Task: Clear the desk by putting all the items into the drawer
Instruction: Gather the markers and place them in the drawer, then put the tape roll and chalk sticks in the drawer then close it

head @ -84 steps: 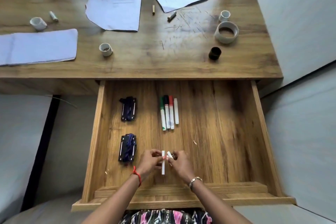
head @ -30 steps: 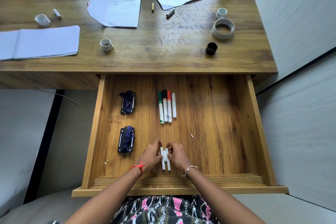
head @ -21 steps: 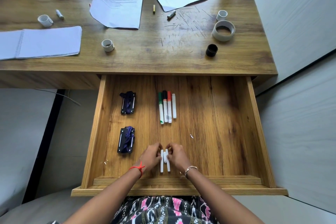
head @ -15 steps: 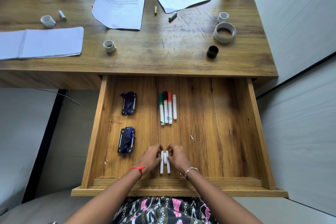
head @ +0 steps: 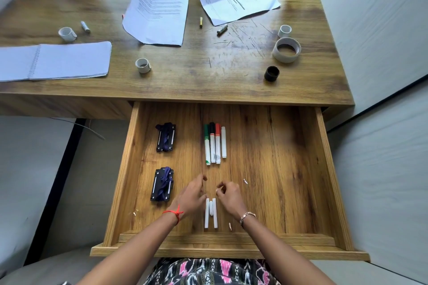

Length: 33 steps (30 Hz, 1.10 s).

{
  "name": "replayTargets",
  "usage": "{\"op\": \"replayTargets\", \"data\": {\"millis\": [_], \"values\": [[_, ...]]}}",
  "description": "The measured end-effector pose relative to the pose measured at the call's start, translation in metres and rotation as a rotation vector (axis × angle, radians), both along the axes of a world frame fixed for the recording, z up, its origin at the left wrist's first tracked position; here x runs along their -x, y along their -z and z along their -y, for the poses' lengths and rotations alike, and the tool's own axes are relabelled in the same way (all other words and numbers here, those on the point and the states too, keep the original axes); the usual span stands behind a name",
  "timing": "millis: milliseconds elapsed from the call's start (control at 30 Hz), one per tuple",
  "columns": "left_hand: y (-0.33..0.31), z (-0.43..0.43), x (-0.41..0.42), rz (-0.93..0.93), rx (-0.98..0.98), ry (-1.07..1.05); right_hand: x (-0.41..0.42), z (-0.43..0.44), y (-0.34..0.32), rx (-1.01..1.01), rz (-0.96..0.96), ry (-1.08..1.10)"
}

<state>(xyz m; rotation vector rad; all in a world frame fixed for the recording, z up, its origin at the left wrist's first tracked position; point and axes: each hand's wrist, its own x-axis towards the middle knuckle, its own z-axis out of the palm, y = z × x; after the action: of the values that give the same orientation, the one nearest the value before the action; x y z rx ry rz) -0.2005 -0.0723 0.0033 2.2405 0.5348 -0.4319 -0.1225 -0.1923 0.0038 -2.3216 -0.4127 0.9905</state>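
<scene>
Head view: scratched wooden desk [head: 185, 81] beside a grey wall [head: 370, 30], drawer [head: 278, 157] open

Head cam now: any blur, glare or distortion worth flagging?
Head view: wide-angle lens bows the desk edge and drawer sides; window light leaves pale sheen on far corners; left hand and right hand slightly smeared; markers, white sticks sharp.

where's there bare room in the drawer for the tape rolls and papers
The right half of the drawer is bare wood, bordered by the markers, the right hand and the right wall; only tiny scraps there. A narrower lane runs between the black holders and the markers. The front centre is crowded: the left hand and right hand flank the white sticks.
</scene>
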Motion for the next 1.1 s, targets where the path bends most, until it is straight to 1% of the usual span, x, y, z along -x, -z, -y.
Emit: {"op": "replayTargets", "data": {"millis": [267, 433, 567, 733, 800, 900, 967, 1033, 1100], "values": [[-0.022, -0.038, -0.045, 0.362, -0.201, -0.034, -0.052, -0.015, -0.027, -0.104, 0.136, 0.082], [-0.043, -0.066, -0.079, 0.462, -0.301, -0.042, -0.092, -0.028, -0.045, -0.174, 0.251, 0.114], [-0.06, -0.091, -0.114, 0.513, -0.35, -0.041, -0.129, -0.042, -0.066, -0.279, 0.342, 0.155], [-0.076, -0.12, -0.167, 0.475, -0.353, -0.034, -0.184, -0.061, -0.096, -0.387, 0.555, 0.159], [-0.078, -0.129, -0.191, 0.403, -0.367, -0.014, -0.212, -0.068, -0.106, -0.408, 0.649, 0.173], [-0.078, -0.137, -0.224, 0.236, -0.376, 0.001, -0.262, -0.077, -0.122, -0.378, 0.793, 0.289], [-0.074, -0.14, -0.24, 0.127, -0.399, 0.045, -0.3, -0.079, -0.128, -0.313, 0.807, 0.372], [-0.065, -0.142, -0.247, 0.042, -0.429, 0.087, -0.338, -0.076, -0.127, -0.232, 0.79, 0.39], [-0.055, -0.141, -0.247, 0.043, -0.458, 0.085, -0.368, -0.071, -0.122, -0.153, 0.758, 0.363]]}}
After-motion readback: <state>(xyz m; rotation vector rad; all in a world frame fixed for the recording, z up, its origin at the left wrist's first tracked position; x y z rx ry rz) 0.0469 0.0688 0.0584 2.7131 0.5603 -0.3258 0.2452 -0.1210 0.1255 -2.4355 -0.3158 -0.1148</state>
